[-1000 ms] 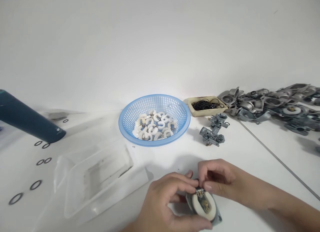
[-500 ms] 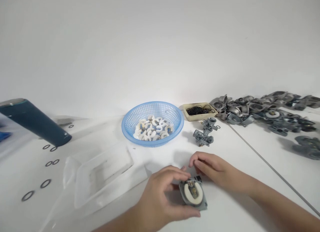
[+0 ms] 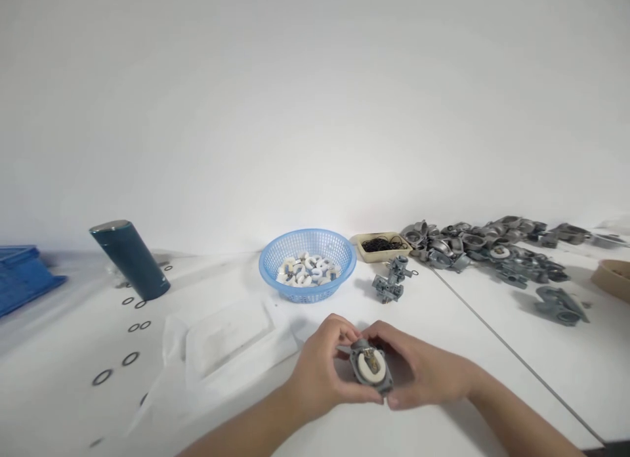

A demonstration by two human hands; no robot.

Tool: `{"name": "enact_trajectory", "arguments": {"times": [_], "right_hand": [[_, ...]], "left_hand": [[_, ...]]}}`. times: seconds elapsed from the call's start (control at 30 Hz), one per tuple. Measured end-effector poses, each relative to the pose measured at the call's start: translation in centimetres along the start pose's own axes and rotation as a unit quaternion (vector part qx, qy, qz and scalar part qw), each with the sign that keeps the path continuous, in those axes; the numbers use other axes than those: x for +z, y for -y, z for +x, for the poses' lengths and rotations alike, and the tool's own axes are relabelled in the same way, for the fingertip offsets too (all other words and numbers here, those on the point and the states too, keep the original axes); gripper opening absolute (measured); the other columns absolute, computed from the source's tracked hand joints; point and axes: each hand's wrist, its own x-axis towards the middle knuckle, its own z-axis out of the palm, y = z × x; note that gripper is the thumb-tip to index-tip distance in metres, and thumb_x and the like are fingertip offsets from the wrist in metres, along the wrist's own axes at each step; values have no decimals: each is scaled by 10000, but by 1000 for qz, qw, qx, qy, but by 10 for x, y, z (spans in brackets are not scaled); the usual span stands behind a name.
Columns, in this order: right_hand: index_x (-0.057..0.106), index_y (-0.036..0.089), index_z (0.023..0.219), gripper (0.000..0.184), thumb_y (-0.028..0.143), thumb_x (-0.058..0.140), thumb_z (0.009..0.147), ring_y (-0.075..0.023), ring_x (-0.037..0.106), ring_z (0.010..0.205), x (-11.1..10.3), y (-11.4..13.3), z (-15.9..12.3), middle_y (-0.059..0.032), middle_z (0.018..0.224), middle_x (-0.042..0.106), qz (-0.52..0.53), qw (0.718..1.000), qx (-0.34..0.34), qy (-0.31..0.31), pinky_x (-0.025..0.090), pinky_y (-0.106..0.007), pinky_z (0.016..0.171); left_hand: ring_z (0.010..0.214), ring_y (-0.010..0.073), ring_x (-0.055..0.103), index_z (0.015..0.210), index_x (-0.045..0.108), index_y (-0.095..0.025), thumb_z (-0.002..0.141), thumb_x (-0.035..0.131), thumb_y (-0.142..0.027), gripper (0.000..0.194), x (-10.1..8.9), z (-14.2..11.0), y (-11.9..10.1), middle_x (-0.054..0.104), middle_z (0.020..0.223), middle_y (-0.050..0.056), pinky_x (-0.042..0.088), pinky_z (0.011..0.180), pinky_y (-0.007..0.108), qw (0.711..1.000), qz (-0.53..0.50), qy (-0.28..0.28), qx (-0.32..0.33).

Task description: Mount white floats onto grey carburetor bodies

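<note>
Between my two hands is a grey metal carburetor [image 3: 373, 368], its open underside facing up. A white U-shaped float sits in it around brass parts. My left hand [image 3: 322, 368] grips it from the left, fingers at the far end and thumb along the near edge. From the right, my right hand [image 3: 423, 365] closes around it, with the thumb at the near corner and fingertips at the far end. Beyond my hands stands a blue mesh basket [image 3: 266, 263] of white U-shaped floats. Two more carburetors [image 3: 391, 283] lie to the right of it.
A cream tray [image 3: 388, 253] holds thin black rings. Many metal carburetor parts [image 3: 472, 243] are heaped at the right, with a single carburetor [image 3: 561, 306] in front. On the left are a teal flask [image 3: 132, 263], a blue crate [image 3: 24, 280], loose black rings [image 3: 102, 377] and clear plastic [image 3: 226, 339].
My right hand has come in from beside the carburetor and closed on it. My left hand still holds it, and the part has turned slightly. The camera view has shifted.
</note>
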Motion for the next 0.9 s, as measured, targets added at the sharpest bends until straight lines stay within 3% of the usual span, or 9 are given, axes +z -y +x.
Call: {"name": "enact_trajectory", "arguments": {"times": [0.13, 0.23, 0.37, 0.5, 0.57, 0.67, 0.73, 0.8, 0.9], "right_hand": [[683, 236, 1405, 847, 492, 1079, 701, -404, 648, 1209, 33, -10, -1, -117, 1327, 682, -65, 991, 9, -116, 524, -502, 1049], [722, 248, 1331, 744, 447, 1073, 705, -408, 660, 1172, 47, -13, 0, -105, 1269, 718, -98, 979, 13, -176, 522, -505, 1027], [749, 265, 1310, 735, 463, 1078, 684, -408, 705, 1139, 57, -16, 0, -108, 1246, 771, -120, 961, 18, -248, 562, -517, 1008], [773, 259, 1361, 893, 524, 1134, 589, -454, 726, 1254, 54, -30, -7, -132, 1351, 793, -125, 936, 48, -326, 584, -569, 1113], [734, 253, 1472, 971, 536, 1122, 628, -458, 732, 1313, 42, -40, -19, -146, 1457, 776, -121, 918, 76, -370, 591, -580, 1154], [725, 217, 1494, 875, 563, 1047, 758, -442, 761, 1305, 7, -53, -51, -150, 1449, 796, -129, 885, 118, -431, 619, -579, 1142], [698, 200, 1537, 908, 596, 1020, 785, -474, 686, 1429, -26, -62, -78, -171, 1527, 758, -157, 850, 150, -479, 521, -650, 1264], [692, 173, 1550, 880, 570, 1009, 832, -482, 610, 1517, -59, -70, -106, -199, 1600, 706, -190, 815, 186, -515, 442, -674, 1328], [709, 182, 1521, 672, 451, 964, 961, -436, 622, 1509, -102, -81, -140, -165, 1599, 691, -224, 770, 246, -544, 492, -670, 1289]], "left_hand": [[1126, 332, 745, 1072, 678, -243, 535, 1161, -612, 811, -1, 2, 3, 748, 1145, 56, 617, 1050, 489, 999, 35, 4, 9], [1172, 353, 741, 1093, 678, -248, 555, 1137, -629, 804, -2, 4, 5, 756, 1162, 62, 604, 1097, 516, 998, 59, 6, 18], [1179, 374, 753, 1163, 682, -253, 587, 1070, -691, 821, -4, 5, 9, 746, 1232, 79, 624, 1109, 558, 996, 86, 11, 34], [1426, 463, 666, 1184, 656, -260, 738, 932, -673, 667, -7, 7, 15, 728, 1318, 123, 623, 1131, 591, 993, 113, -6, 38], [1433, 454, 671, 1186, 638, -261, 810, 871, -618, 569, -8, 6, 17, 726, 1364, 133, 634, 1124, 579, 991, 130, -19, 29], [1188, 370, 781, 1207, 620, -265, 871, 806, -551, 479, -6, 2, 15, 720, 1452, 128, 666, 1062, 550, 983, 179, -35, -6], [1049, 317, 791, 1217, 612, -272, 905, 775, -550, 449, -3, -2, 13, 710, 1476, 124, 688, 971, 501, 976, 214, -34, -15], [989, 290, 774, 1203, 612, -279, 949, 742, -554, 396, 1, -4, 11, 716, 1416, 117, 690, 879, 442, 972, 236, -20, 5], [915, 253, 725, 1156, 623, -283, 980, 715, -484, 283, 4, -5, 13, 705, 1242, 87, 674, 862, 408, 967, 244, 7, 65]]}}
